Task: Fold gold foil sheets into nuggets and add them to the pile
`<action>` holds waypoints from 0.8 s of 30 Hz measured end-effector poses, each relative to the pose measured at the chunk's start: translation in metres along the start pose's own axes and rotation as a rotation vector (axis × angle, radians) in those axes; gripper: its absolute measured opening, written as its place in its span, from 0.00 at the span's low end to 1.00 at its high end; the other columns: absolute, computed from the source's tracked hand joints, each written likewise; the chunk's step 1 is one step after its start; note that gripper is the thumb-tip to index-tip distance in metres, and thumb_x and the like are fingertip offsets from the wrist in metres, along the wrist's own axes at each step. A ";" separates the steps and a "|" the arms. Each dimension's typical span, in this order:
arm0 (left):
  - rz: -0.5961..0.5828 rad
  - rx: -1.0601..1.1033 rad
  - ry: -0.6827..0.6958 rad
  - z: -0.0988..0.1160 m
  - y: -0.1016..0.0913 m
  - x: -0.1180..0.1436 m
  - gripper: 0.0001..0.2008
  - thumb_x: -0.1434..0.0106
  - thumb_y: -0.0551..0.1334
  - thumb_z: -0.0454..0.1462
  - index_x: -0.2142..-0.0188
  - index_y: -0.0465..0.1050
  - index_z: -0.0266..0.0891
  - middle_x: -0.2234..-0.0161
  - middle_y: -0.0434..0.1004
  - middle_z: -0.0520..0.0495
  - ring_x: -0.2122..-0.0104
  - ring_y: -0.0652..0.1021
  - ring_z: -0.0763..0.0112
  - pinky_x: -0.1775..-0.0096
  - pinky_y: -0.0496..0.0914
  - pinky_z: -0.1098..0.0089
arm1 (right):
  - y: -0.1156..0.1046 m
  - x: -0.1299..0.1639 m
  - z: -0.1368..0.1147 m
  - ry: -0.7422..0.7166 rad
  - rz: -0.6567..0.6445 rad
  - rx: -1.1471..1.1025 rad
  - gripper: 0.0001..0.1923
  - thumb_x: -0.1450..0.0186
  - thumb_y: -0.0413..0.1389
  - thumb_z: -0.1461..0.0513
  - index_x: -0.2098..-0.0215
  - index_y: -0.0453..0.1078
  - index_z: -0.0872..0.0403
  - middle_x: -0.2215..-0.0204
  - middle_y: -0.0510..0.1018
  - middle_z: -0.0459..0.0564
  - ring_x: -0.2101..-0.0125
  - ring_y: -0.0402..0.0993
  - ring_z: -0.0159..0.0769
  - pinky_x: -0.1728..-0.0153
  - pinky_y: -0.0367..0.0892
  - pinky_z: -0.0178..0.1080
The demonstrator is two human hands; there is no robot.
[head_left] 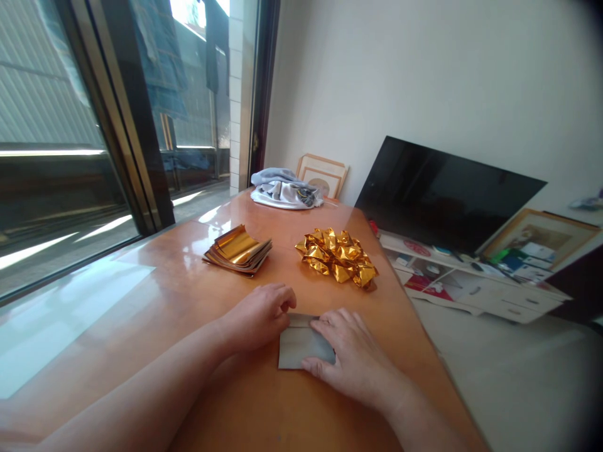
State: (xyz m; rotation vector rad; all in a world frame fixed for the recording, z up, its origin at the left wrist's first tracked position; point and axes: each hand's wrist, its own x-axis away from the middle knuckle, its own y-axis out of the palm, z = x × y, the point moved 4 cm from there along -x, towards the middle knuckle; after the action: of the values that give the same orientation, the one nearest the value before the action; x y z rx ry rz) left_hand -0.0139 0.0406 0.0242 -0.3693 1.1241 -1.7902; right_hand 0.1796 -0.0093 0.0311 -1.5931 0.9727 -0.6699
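A small sheet of paper (301, 347), pale grey on the side facing up, lies on the table in front of me. Its far edge is folded over in a narrow strip. My left hand (264, 317) is closed at the far left corner of the sheet, fingers curled and thumb on the edge. My right hand (351, 351) grips the right side, with its fingertips on the folded strip and its thumb near the close edge. Beyond my hands, a stack of gold foil paper (239, 251) sits on the left and a pile of folded gold foil pieces (336, 256) on the right.
A glossy wooden table (245, 402) stretches away from me. At its far end lie a bundle of pale cloth (285, 188) and a leaning framed picture (325, 172). Glass sliding doors (117, 113) stand left; a television (447, 194) and white cabinet (475, 292) are on the right.
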 end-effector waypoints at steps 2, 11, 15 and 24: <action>-0.010 0.044 0.007 0.003 -0.004 0.001 0.11 0.45 0.55 0.27 0.66 0.71 0.40 0.66 0.75 0.50 0.67 0.74 0.69 0.65 0.65 0.72 | -0.001 0.000 0.000 -0.002 -0.007 -0.005 0.29 0.37 0.61 0.44 0.44 0.73 0.49 0.52 0.75 0.53 0.52 0.66 0.48 0.47 0.61 0.47; -0.240 -0.002 0.092 0.025 0.006 0.005 0.18 0.42 0.55 0.26 0.60 0.79 0.43 0.63 0.75 0.48 0.62 0.76 0.66 0.59 0.69 0.70 | -0.003 0.000 0.002 0.004 -0.023 -0.018 0.26 0.38 0.62 0.44 0.48 0.74 0.47 0.53 0.75 0.51 0.53 0.67 0.47 0.49 0.60 0.46; -0.235 -0.073 0.111 0.022 0.006 0.004 0.16 0.40 0.55 0.28 0.62 0.80 0.44 0.63 0.74 0.46 0.60 0.76 0.63 0.57 0.69 0.68 | -0.004 0.000 0.012 0.059 -0.013 0.018 0.24 0.36 0.60 0.43 0.50 0.76 0.49 0.55 0.76 0.53 0.53 0.67 0.47 0.50 0.59 0.47; -0.262 -0.102 0.131 0.018 0.001 0.005 0.17 0.39 0.56 0.29 0.60 0.81 0.46 0.62 0.74 0.46 0.60 0.75 0.64 0.57 0.68 0.68 | -0.017 0.005 0.013 0.033 0.046 -0.043 0.26 0.39 0.65 0.46 0.48 0.74 0.49 0.53 0.75 0.52 0.52 0.68 0.45 0.49 0.60 0.45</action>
State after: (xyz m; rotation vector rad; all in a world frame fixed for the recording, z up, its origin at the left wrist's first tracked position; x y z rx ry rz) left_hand -0.0035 0.0269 0.0320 -0.4844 1.3106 -2.0139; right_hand 0.1966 -0.0057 0.0441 -1.5969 1.0510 -0.6497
